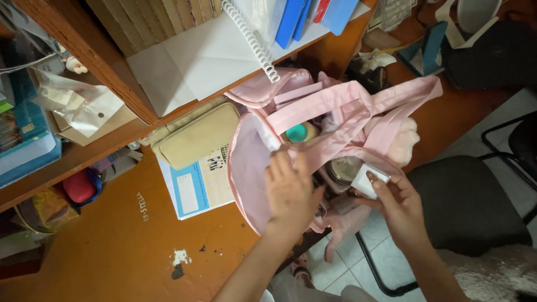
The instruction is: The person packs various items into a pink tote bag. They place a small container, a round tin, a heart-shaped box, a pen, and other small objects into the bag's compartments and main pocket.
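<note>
Over the pink bag's (335, 106) open mouth, the left hand (291, 193) rests flat, fingers spread; beside it, the right hand (398, 204) pinches a small white packet (368, 180).

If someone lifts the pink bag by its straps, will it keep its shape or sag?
The pink bag looks like soft cloth, creased and slumped, so it would probably sag. The left hand holds its mouth open, suggesting it would otherwise close. Items inside, like the teal-lidded container, likely shift.
</note>
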